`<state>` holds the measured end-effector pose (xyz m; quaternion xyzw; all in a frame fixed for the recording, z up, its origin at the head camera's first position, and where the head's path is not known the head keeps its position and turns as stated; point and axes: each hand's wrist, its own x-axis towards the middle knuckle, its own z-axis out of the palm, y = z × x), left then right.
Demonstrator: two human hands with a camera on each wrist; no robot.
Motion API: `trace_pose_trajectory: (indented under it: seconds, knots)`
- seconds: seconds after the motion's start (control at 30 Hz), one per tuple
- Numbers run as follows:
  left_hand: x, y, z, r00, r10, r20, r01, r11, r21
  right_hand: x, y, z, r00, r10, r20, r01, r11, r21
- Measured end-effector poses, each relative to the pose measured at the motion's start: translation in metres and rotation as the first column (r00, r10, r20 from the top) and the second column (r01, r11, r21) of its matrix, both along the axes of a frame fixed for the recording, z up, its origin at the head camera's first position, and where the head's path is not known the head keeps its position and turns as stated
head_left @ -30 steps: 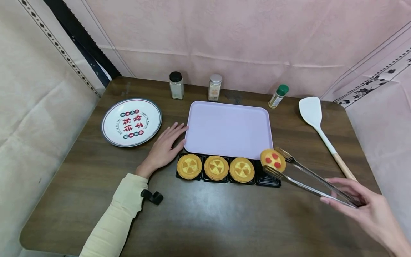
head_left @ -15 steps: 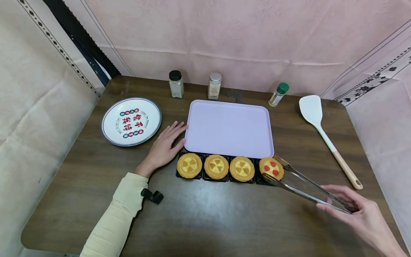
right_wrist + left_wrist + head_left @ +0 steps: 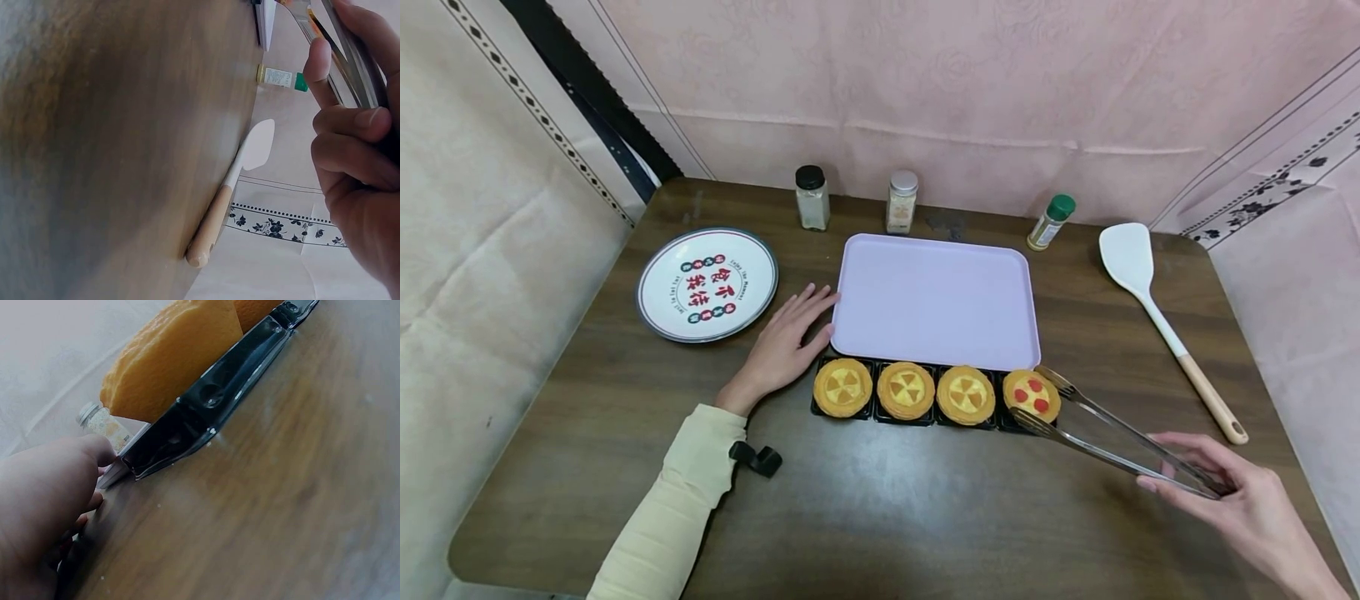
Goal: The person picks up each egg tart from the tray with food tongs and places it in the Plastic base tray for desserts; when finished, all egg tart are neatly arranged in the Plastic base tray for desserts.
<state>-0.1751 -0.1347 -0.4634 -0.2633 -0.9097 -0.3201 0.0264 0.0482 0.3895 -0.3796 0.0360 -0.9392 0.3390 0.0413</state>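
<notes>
In the head view, the right hand (image 3: 1232, 492) grips metal tongs (image 3: 1120, 429), also seen in the right wrist view. The tips of the tongs lie on either side of a round tart with red spots (image 3: 1032, 395), which sits in the rightmost compartment of a black plastic tray (image 3: 904, 422). Three yellow tarts (image 3: 842, 388) fill the other compartments. The left hand (image 3: 778, 348) rests with its fingers spread on the table, touching the left edge of a lilac tray (image 3: 936, 300) just behind the black one.
A white plate (image 3: 707, 285) with red print lies at the left. Along the back stand a black-capped jar (image 3: 812, 198), a grey-capped jar (image 3: 902, 202) and a green-capped bottle (image 3: 1050, 222). A white spatula with a wooden handle (image 3: 1210, 396) lies at the right.
The tongs and the red-spotted tart have moved down and slightly left, and the tart now sits in the right compartment. The left hand has stayed put.
</notes>
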Motion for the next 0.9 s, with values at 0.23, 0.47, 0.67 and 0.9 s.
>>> trace_pose_trajectory:
  seconds: [0.23, 0.47, 0.67, 0.9]
  knots:
    - [0.001, 0.001, 0.001, 1.000, -0.005, 0.010, 0.005, 1.000, -0.002, -0.001, 0.003, 0.014, 0.993, -0.116, 0.003, 0.116, 0.990, -0.086]
    - [0.000, 0.000, -0.001, 1.000, -0.003, 0.000, 0.003, 1.000, 0.003, -0.041, -0.008, 0.021, 0.901, -0.433, -0.012, 0.426, 0.890, -0.162]
    - [0.002, 0.000, -0.002, 1.000, -0.004, 0.008, 0.004, 1.000, -0.005, -0.086, -0.017, 0.003, 0.826, -0.559, 0.073, 0.563, 0.824, -0.066]
    - [0.002, 0.000, 0.002, 1.000, -0.003, -0.002, 0.003, 1.000, -0.013, -0.114, -0.017, -0.020, 0.866, -0.487, 0.114, 0.492, 0.871, -0.010]
